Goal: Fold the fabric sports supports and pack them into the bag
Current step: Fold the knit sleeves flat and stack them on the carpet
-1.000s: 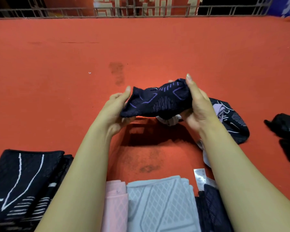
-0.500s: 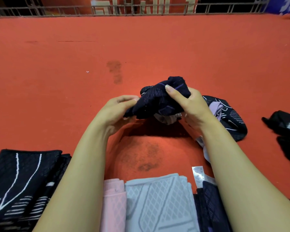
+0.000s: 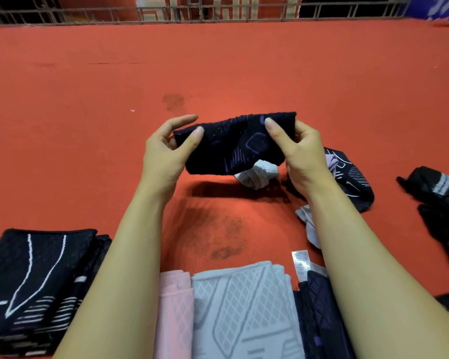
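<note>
Both hands up for me: left hand (image 3: 166,154) and right hand (image 3: 300,151) each pinch the navy support (image 3: 233,146) in a thumb-and-finger grip, clear of the red worktop (image 3: 218,60).

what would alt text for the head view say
Two bare hands, left hand and right hand, hold a dark navy support with purple markings stretched above an orange surface. Folded black, pink and grey supports lie nearest the camera.
</note>
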`<state>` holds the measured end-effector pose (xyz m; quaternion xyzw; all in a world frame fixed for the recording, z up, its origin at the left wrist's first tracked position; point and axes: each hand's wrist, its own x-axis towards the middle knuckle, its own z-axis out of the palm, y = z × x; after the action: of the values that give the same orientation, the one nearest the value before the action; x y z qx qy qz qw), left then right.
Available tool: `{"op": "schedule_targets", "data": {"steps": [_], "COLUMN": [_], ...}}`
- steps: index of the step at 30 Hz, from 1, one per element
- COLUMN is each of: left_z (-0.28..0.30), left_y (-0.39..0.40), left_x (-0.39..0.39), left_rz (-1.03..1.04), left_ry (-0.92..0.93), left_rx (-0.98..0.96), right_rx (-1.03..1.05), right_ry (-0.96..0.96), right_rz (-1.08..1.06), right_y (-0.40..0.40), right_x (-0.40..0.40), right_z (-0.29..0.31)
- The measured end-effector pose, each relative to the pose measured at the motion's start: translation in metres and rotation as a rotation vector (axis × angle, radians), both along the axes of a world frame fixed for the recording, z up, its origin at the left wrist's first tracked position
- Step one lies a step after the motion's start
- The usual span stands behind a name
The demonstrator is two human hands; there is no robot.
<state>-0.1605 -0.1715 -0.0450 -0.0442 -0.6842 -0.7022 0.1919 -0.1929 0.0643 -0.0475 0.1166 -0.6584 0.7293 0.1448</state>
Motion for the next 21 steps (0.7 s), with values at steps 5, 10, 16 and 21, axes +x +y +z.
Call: {"op": "schedule_targets", "data": {"steps": [5, 10, 16, 21], "left_z": [0.000, -0.002, -0.009, -0.012], "left_y": [0.003, 0.002, -0.002, -0.003], "left_x": [0.004, -0.004, -0.008, -0.010], "left_rz": [0.131, 0.211, 0.209, 0.369], "left_ry": [0.002, 0.013, 0.035, -0.102], "left_rx": [-0.033, 0.097, -0.249, -0.256], "right_rx": [0.091, 0.273, 0.410, 0.408], "right_ry": [0.047, 0.110, 0.011, 0.034], "right_rz": [-0.183, -0.232, -0.200, -0.204], "right_y": [0.003, 0.002, 0.006, 0.009], "right_x": [0.002, -0.001, -0.007, -0.004], "right_z": [0.001, -0.002, -0.008, -0.008]}}
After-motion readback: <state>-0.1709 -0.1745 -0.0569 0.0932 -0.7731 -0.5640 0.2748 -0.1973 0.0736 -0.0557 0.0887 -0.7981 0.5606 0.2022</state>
